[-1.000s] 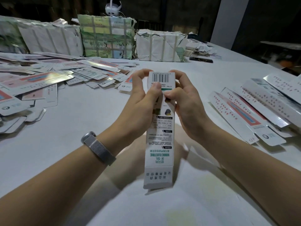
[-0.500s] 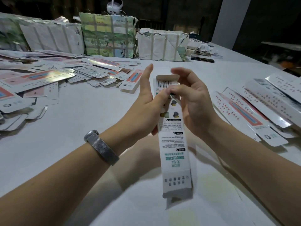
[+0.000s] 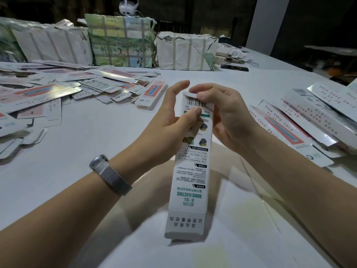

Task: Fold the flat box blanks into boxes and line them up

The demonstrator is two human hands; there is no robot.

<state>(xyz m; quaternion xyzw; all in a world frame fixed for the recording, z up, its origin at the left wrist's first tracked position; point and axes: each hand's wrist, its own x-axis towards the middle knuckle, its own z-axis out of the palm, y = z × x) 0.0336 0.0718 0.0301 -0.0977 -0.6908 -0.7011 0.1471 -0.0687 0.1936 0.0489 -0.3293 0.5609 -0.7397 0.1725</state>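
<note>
I hold a long white box [image 3: 190,171] with green print and a barcode above the table, its far end up between my hands. My left hand [image 3: 173,120] grips the box's left side, thumb on the printed face, fingers straight behind it. My right hand [image 3: 222,113] curls over the top end, fingertips on the end flap by the barcode. The near end flap hangs unfolded. A heap of flat box blanks [image 3: 58,89] lies at the left. Folded boxes [image 3: 309,117] lie side by side at the right.
The white table [image 3: 87,151] stretches under my arms. Strapped paper bundles [image 3: 119,41] stand along its far edge, with a small white device on top. A dark flat object [image 3: 234,67] lies at the back right. A metal watch band sits on my left wrist.
The box has swung back towards upright and a little left. My right fingers have come down over the top flap, pressing it onto the end; my left thumb has moved up the face.
</note>
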